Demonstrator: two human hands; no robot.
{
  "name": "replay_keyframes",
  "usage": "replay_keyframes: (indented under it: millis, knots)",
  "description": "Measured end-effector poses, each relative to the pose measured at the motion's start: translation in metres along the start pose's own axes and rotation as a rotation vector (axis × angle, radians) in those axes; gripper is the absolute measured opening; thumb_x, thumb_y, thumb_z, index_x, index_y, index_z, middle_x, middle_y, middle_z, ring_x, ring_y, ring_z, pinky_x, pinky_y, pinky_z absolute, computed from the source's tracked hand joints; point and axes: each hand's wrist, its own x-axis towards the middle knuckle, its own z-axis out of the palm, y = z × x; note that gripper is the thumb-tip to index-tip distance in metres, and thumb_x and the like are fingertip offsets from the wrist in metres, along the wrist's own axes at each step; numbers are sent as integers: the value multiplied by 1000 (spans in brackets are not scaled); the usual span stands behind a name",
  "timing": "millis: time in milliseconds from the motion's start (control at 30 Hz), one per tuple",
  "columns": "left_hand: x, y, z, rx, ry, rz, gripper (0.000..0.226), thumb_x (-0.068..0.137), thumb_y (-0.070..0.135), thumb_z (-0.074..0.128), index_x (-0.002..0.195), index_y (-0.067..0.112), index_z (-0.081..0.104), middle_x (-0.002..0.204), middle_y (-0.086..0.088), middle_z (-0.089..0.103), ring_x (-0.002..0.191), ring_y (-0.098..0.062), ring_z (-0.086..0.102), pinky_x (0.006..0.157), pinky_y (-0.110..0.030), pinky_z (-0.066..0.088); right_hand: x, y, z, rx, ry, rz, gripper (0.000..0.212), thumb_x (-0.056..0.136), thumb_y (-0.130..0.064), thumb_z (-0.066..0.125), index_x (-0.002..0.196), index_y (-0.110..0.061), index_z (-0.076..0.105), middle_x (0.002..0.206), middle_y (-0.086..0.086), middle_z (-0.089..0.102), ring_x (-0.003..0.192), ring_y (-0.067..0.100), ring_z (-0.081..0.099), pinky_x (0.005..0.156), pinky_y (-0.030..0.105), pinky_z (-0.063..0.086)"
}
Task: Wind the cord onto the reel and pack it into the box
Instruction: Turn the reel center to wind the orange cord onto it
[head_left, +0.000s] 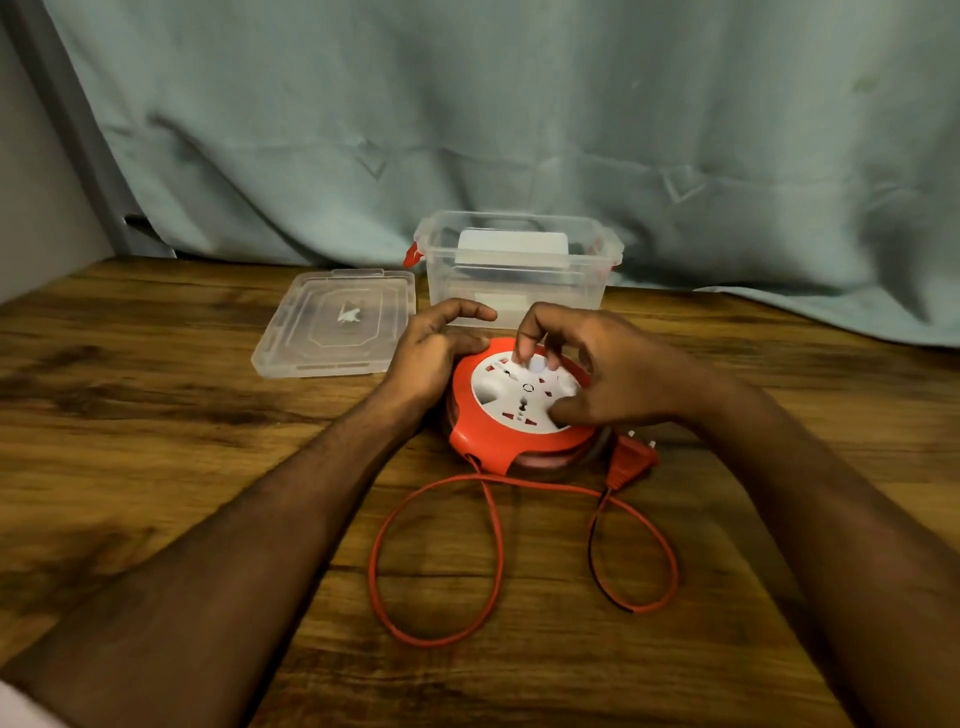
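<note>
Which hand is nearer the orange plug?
Right. The right hand rests on the reel just above the plug; the left hand holds the reel's far-left edge.

One reel (511, 410), one cord (491, 551), one plug (631, 460), one box (519, 270), one lid (335, 325), two hands (434, 353).

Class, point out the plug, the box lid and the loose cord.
plug (631, 462): head view, on its orange body.
box lid (337, 322): head view, on its flat centre panel.
loose cord (496, 545): head view, on the left loop.

Your right hand (613, 374) hides the reel's (514, 410) far right rim; your blurred fingers (524, 343) obscure the knob they touch.
</note>
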Motion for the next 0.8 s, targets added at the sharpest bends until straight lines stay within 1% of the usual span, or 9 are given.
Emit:
replay_keyframes:
  millis: [100, 133, 200, 300, 400, 500, 567, 633, 800]
  knots:
    - [-2, 1, 0, -4, -14, -15, 32, 87, -3, 57, 114, 11, 68, 96, -21, 76, 81, -34, 72, 69, -39, 58, 0, 4, -4, 0, 6, 1, 54, 66, -25, 88, 108, -38, 56, 111, -7, 63, 103, 17, 63, 75, 47, 62]
    - [-3, 1, 0, -5, -11, -17, 33, 87, -2, 58, 115, 13, 68, 97, -20, 76, 82, -35, 72, 71, -41, 59, -1, 5, -5, -11, 12, 12, 55, 63, -31, 89, 107, -40, 56, 111, -9, 64, 103, 16, 63, 76, 48, 61]
    - [-3, 0, 2, -6, 5, -21, 38, 81, 5, 64, 116, 19, 67, 102, -21, 76, 91, -42, 73, 80, -52, 60, -3, 7, -6, -18, 23, 37, 57, 61, -37, 90, 104, -41, 54, 110, -12, 66, 101, 15, 63, 77, 48, 60]
    - [-3, 0, 6, -1, 22, -15, 49, 72, 11, 69, 119, 24, 65, 103, -21, 76, 98, -45, 71, 87, -56, 57, -5, 7, -6, 6, 66, 48, 59, 61, -35, 93, 97, -38, 47, 99, -14, 71, 88, 9, 64, 69, 43, 58]
    - [-1, -2, 6, -2, 43, -10, 49, 74, 3, 69, 120, 21, 65, 102, -24, 75, 94, -42, 72, 85, -56, 57, -5, 0, -4, -59, 77, 68, 54, 58, -46, 92, 86, -31, 48, 81, -13, 68, 67, 0, 58, 56, 32, 47]
    - [0, -3, 6, -7, 65, -5, 45, 81, -8, 63, 119, 15, 65, 101, -28, 74, 87, -37, 71, 84, -54, 57, -1, -8, 5, -137, 109, 122, 53, 55, -63, 83, 71, -24, 51, 67, -6, 64, 63, 9, 56, 57, 34, 45]
    - [-1, -2, 6, -24, 73, -11, 43, 83, -10, 60, 120, 11, 64, 102, -28, 73, 87, -38, 70, 82, -50, 58, 3, -13, 12, -173, 137, 165, 54, 59, -67, 81, 63, -23, 49, 62, -7, 54, 62, 13, 49, 58, 31, 37]
    - [-1, 0, 6, -36, 77, -17, 43, 83, -11, 58, 122, 8, 64, 103, -30, 73, 87, -38, 70, 80, -47, 58, 7, -17, 15, -198, 164, 206, 57, 61, -70, 81, 59, -24, 48, 61, -9, 47, 62, 13, 46, 61, 30, 34]
    - [-2, 0, 6, -44, 75, -23, 41, 84, -10, 57, 122, 6, 63, 104, -29, 73, 86, -38, 70, 74, -39, 58, 12, -22, 25, -206, 225, 278, 60, 69, -74, 75, 56, -21, 51, 57, -6, 53, 67, 16, 59, 68, 35, 48]
